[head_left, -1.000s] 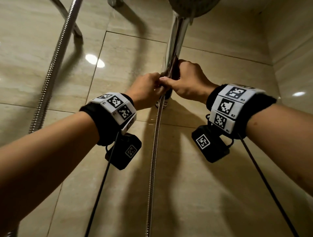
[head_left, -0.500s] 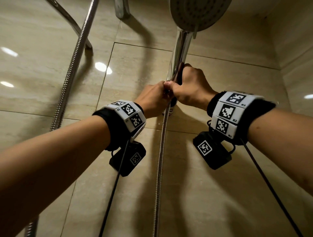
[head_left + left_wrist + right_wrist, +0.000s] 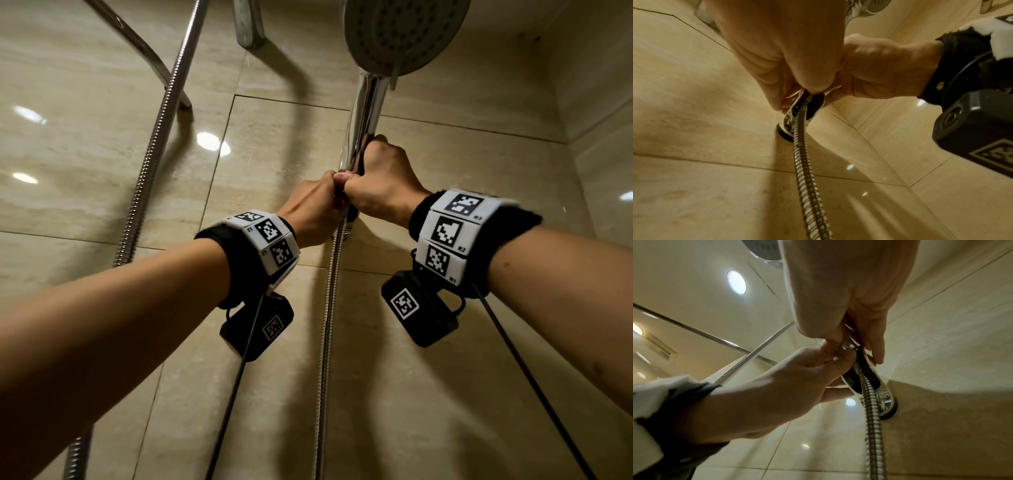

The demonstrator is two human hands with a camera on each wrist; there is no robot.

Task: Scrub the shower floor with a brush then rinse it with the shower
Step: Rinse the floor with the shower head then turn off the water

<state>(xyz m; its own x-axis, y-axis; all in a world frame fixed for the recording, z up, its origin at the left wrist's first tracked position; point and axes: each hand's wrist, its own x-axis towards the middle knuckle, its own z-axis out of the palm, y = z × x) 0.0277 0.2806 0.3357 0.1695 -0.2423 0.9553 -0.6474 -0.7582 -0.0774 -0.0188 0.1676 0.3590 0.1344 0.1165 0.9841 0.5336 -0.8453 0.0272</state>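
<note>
The chrome hand shower, its round head [image 3: 404, 34] at the top and its handle [image 3: 366, 113] below, stands at the wall holder [image 3: 789, 123] on the beige tiled wall. My right hand [image 3: 380, 181] grips the lower part of the handle. My left hand [image 3: 317, 207] is just left of it and pinches the top end of the metal hose [image 3: 873, 426] where it meets the handle, right above the holder [image 3: 869, 382]. The hose [image 3: 325, 325] hangs straight down from there. No brush or shower floor is in view.
The hose loops back up on the left [image 3: 150, 164], in front of a curved chrome pipe [image 3: 137, 44]. A chrome fitting [image 3: 248, 24] is on the wall at the top. A side wall [image 3: 603, 154] closes the corner on the right. Ceiling lamps [image 3: 736, 282] shine above.
The head view has tilted upward, so more of the shower head shows. Both hands stay at the handle's lower end with the same hold.
</note>
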